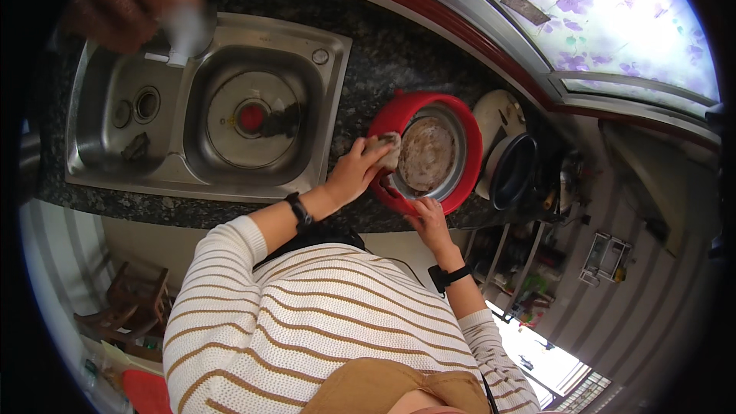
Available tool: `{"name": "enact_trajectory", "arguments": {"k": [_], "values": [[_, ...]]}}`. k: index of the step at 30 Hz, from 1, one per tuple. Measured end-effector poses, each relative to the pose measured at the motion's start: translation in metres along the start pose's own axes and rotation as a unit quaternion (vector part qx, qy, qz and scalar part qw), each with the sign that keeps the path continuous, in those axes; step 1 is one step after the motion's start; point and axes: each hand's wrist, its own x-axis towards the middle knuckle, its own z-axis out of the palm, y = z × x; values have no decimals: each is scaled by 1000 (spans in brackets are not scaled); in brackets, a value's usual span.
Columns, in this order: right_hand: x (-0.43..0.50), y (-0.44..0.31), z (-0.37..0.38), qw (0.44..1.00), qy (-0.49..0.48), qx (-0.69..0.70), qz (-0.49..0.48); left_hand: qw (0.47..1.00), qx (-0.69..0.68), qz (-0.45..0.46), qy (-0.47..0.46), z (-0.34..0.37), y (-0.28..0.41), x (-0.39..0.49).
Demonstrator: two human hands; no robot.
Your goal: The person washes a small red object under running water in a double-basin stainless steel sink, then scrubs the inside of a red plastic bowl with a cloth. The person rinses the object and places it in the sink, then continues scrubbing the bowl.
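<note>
A round red vessel (472,149) with a silvery inner wall stands on the dark speckled counter. Its inside bottom (426,155) is a pale disc with brown stains. My left hand (355,173) grips a beige-grey sponge or folded cloth (391,146) against the vessel's left rim. A dark red gap or recess shows low on that side of the rim. At the near edge, the fingers of my right hand (430,219) rest on the red rim and hold it.
Left of the vessel is a steel double sink (339,109); water and a red drain piece (250,118) show in its right basin. A dark rag (136,146) lies in the left one. A blurred brown cloth-like thing (121,0) hangs by the white tap (177,57). A dark pan (512,172) stands right.
</note>
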Motion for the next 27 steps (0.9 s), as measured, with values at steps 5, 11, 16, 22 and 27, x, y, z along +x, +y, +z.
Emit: {"name": "enact_trajectory", "arguments": {"k": [5,11,16,22,27], "values": [[-2,1,3,1000,17,-26,0,998,46,5,30,-5,-6,6],[-4,4,6,999,28,-12,-12,998,45,4,-54,-14,4,17],[-7,6,6,1000,13,-25,4,997,32,-17,-62,-18,6,18],[-12,6,3,999,19,-29,-5,995,-95,-19,35,-14,17,50],[-10,5,3,1000,19,-21,-4,996,-25,73,32,33,-16,113]]}}
